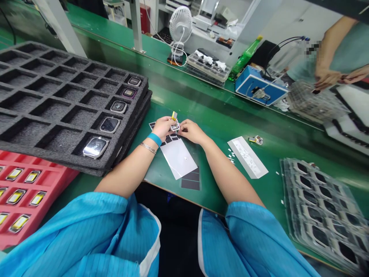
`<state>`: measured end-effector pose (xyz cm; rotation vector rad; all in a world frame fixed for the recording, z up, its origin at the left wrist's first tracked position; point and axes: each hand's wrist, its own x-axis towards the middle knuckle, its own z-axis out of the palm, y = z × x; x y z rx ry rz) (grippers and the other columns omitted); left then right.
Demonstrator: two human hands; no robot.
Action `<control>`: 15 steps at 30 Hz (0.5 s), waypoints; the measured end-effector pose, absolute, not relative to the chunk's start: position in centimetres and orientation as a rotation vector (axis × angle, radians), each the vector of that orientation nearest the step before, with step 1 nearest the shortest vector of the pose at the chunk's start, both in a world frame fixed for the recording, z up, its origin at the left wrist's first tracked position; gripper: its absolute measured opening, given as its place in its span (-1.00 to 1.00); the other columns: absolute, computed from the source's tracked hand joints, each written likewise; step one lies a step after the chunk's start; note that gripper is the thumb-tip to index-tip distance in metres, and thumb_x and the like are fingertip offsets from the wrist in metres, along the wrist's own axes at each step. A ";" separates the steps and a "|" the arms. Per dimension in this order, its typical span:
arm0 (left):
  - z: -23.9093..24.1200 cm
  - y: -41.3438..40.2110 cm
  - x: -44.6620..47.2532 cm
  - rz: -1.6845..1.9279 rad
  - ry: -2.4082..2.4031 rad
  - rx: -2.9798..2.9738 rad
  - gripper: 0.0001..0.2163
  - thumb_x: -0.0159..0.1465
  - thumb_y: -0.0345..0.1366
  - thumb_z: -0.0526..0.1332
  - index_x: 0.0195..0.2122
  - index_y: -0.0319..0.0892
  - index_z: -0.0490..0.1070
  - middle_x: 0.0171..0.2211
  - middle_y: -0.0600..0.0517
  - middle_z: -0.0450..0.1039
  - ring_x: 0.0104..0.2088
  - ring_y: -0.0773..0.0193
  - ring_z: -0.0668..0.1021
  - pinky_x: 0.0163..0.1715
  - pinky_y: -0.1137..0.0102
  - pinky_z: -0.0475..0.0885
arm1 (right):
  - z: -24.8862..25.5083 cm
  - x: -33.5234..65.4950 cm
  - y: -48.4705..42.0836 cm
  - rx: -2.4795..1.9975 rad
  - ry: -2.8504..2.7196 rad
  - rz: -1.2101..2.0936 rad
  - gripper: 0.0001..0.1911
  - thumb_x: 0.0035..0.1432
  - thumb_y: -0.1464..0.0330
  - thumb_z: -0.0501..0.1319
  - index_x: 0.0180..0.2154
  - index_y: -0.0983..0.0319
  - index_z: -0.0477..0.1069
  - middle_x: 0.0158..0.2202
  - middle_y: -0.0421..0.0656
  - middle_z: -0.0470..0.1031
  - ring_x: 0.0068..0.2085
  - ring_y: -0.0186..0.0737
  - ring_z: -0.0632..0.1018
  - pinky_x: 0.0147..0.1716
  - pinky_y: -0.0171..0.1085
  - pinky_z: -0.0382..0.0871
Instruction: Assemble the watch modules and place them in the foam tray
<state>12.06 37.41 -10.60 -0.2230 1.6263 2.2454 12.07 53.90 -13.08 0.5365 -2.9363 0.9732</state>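
Watch part (175,125) pinched in left grip (163,127), right grip (191,131) alongside, closure unclear, foam tray (70,92) leftward, white sheet (176,158) nearby

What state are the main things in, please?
Small white-yellow part: held in left hand
Right hand: fingertips beside the part, contact unclear
Black foam tray: partly filled
Clear plastic trays: stacked, loaded
Red compartmented tray: holding parts
White rectangular sheet: flat
White plastic fan: upright; spinning unclear
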 end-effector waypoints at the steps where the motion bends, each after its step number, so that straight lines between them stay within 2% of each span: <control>1: -10.6 37.4 12.1 2.244 1.628 -0.224 -0.93 0.02 -0.48 0.21 -0.43 -0.24 0.39 -0.53 0.07 0.43 -0.45 0.33 0.50 -0.26 0.30 0.50 | -13.3 12.0 53.9 0.551 -2.932 0.963 -0.92 0.02 0.49 0.30 -0.48 0.23 0.50 -0.23 -0.13 0.40 -0.15 -0.18 0.46 0.02 -0.08 0.36; 5: -10.5 37.4 12.1 2.254 1.618 -0.243 -0.93 0.01 -0.49 0.22 -0.44 -0.25 0.39 -0.52 0.05 0.44 -0.45 0.32 0.51 -0.27 0.30 0.50 | -13.9 12.4 53.7 0.609 -2.897 0.935 -0.89 0.07 0.49 0.23 -0.47 0.22 0.41 -0.23 -0.12 0.37 -0.10 -0.14 0.41 0.05 -0.03 0.31; 10: -10.7 37.6 11.9 2.246 1.642 -0.229 -0.92 0.01 -0.50 0.21 -0.44 -0.25 0.39 -0.49 0.00 0.49 -0.45 0.31 0.52 -0.35 0.36 0.48 | -12.1 16.2 54.3 0.569 -2.605 1.077 -0.93 0.19 0.40 0.16 -0.37 0.18 0.36 -0.18 -0.09 0.38 -0.06 -0.14 0.43 0.05 -0.04 0.32; 15: -10.4 38.1 12.7 2.249 1.850 -0.064 -0.88 0.02 -0.50 0.21 -0.39 -0.25 0.42 -0.47 0.01 0.51 -0.47 0.32 0.53 -0.43 0.44 0.46 | -10.2 21.0 55.0 0.294 -2.239 1.329 -0.91 0.14 0.34 0.25 -0.42 0.17 0.40 -0.22 -0.14 0.52 -0.12 -0.18 0.53 0.00 -0.08 0.37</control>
